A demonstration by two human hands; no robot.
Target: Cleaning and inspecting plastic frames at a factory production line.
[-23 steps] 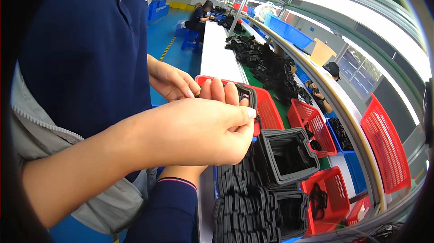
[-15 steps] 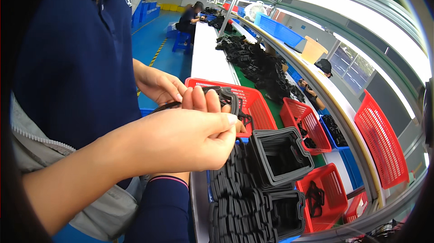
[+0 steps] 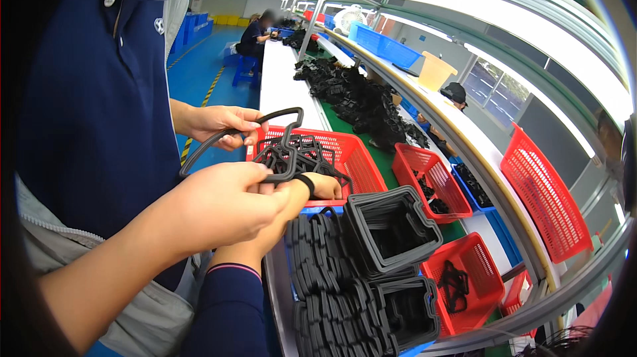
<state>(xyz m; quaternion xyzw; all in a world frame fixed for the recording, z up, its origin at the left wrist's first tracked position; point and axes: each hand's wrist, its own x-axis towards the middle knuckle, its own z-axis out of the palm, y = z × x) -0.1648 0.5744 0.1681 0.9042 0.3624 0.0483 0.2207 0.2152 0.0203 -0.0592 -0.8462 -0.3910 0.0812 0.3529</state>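
Observation:
My left hand point(image 3: 326, 186), with a dark band at the wrist and a navy sleeve behind it, reaches into a red slotted basket point(image 3: 371, 168) at its near side. Its fingers bend down out of sight, so what they grip is unclear. Black wire-like frames point(image 3: 302, 151) lie tangled in that basket beside it. Above my forearm, a co-worker on the left holds one black frame point(image 3: 290, 148) between two bare hands. Just in front of my arm stand stacked black rectangular frames point(image 3: 391, 231) and tightly packed rows of them point(image 3: 318, 257). My right hand is out of view.
Further red baskets point(image 3: 438, 188) with black parts stand to the right. A heap of black parts point(image 3: 358, 101) covers the green strip along the white table point(image 3: 285, 85). A metal rail and shelf point(image 3: 478, 135) curve overhead on the right. Other people sit farther off.
The co-worker's hands have parted and now hold the frame in plain sight. They moved away from in front of my left hand, showing its wristband. The whole view has shifted slightly.

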